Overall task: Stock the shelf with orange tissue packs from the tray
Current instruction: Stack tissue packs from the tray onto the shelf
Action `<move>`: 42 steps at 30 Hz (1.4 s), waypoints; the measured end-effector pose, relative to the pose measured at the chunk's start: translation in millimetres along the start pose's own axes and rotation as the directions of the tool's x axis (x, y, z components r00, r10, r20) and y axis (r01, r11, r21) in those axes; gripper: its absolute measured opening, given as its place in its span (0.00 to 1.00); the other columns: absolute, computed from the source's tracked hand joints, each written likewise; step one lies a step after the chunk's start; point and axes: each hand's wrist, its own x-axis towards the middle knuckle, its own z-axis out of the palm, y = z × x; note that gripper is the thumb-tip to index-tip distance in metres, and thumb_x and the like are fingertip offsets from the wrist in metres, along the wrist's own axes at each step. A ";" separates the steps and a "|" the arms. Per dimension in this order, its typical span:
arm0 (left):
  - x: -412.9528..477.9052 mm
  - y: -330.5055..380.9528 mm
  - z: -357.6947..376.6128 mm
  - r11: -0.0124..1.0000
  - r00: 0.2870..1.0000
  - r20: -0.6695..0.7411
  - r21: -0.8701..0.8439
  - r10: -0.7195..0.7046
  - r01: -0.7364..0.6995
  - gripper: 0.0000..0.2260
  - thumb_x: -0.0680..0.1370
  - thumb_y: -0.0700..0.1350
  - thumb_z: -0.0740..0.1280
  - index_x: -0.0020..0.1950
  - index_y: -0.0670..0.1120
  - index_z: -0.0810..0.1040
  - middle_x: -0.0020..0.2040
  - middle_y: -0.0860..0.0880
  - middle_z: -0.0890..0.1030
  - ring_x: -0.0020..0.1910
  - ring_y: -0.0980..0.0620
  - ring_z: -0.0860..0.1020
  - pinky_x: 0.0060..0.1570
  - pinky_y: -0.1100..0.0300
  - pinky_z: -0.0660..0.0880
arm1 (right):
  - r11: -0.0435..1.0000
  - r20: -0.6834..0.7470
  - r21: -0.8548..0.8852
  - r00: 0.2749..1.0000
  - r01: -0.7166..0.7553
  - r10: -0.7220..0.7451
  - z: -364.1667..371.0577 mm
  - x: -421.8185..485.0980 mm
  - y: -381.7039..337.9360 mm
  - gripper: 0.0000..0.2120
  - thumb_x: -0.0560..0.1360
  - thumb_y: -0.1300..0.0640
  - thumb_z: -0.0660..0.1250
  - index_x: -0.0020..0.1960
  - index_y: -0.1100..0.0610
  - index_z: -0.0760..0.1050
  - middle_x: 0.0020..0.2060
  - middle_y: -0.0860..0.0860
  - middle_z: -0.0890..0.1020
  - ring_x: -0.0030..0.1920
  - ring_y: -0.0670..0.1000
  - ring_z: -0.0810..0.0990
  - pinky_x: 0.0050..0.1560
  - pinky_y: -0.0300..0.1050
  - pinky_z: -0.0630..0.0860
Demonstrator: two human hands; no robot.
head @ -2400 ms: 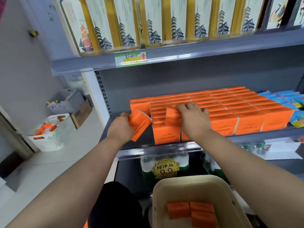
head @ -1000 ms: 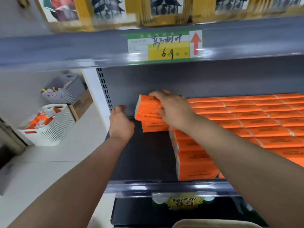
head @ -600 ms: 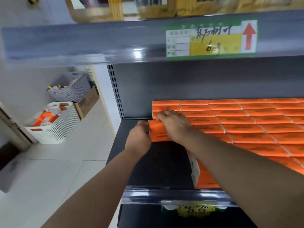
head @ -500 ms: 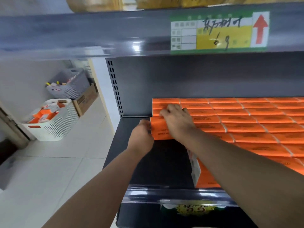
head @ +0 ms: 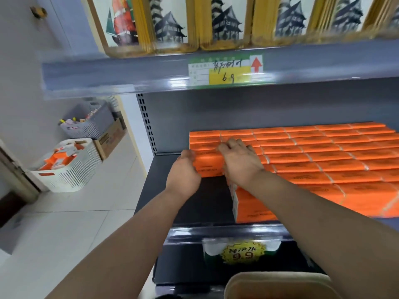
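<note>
- A white slatted basket [head: 71,169] stands on the floor at far left with orange packs inside. A grey basket [head: 95,124] and a cardboard box [head: 111,137] stand behind it.
- The left hand [head: 183,175] grips the left end of an orange tissue pack [head: 208,167], its fingers curled together against that end.
- That pack stands on the dark shelf [head: 194,203], at the front of the leftmost column and touching the pack behind it.
- The right hand [head: 239,162] holds the same pack from above, fingers side by side and bent over its top. The thumb is hidden.
- The stocked rows [head: 323,158] of orange packs fill the shelf to the right.
- The cream tray [head: 280,283] shows only its rim, at the bottom edge.
</note>
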 end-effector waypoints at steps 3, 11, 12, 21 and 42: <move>-22.0 21.9 0.2 0.999 0.999 0.024 0.000 0.036 -0.036 0.18 0.75 0.32 0.59 0.64 0.39 0.71 0.60 0.45 0.77 0.59 0.46 0.76 0.55 0.60 0.72 | 1.000 -0.020 0.020 1.000 -0.005 0.005 -11.2 -32.4 4.7 0.26 0.72 0.62 0.67 0.68 0.52 0.66 0.63 0.54 0.69 0.66 0.56 0.66 0.62 0.53 0.65; -114.4 57.0 27.8 0.953 0.952 0.112 0.070 0.286 -0.294 0.17 0.75 0.33 0.60 0.62 0.45 0.74 0.59 0.47 0.79 0.55 0.47 0.78 0.55 0.54 0.74 | 0.990 -0.140 0.125 0.989 0.071 -0.053 -21.3 -153.4 22.4 0.23 0.71 0.60 0.69 0.65 0.54 0.71 0.57 0.55 0.73 0.60 0.58 0.70 0.56 0.55 0.69; -125.8 55.4 35.4 0.937 0.935 0.141 0.087 0.326 -0.339 0.17 0.75 0.33 0.60 0.62 0.46 0.74 0.59 0.47 0.78 0.55 0.47 0.78 0.54 0.52 0.75 | 0.990 -0.144 0.123 0.989 0.062 -0.044 -16.5 -171.9 28.2 0.22 0.71 0.60 0.70 0.64 0.55 0.72 0.56 0.55 0.74 0.59 0.59 0.71 0.54 0.55 0.70; -210.2 31.5 132.2 0.944 0.851 0.489 0.146 0.191 -0.296 0.17 0.77 0.36 0.59 0.64 0.47 0.73 0.61 0.48 0.78 0.58 0.48 0.76 0.55 0.54 0.74 | 0.985 0.277 0.059 0.950 -0.164 0.142 72.7 -312.2 93.2 0.25 0.74 0.57 0.65 0.70 0.50 0.65 0.63 0.51 0.69 0.64 0.55 0.68 0.61 0.51 0.66; -252.9 -53.5 292.5 0.837 0.405 0.880 0.405 -0.249 -0.367 0.20 0.80 0.41 0.57 0.72 0.43 0.61 0.68 0.41 0.68 0.64 0.43 0.71 0.60 0.51 0.69 | 0.935 0.719 0.075 0.669 -0.346 0.190 266.0 -353.4 125.1 0.21 0.80 0.52 0.47 0.71 0.52 0.62 0.70 0.54 0.65 0.71 0.55 0.61 0.66 0.49 0.61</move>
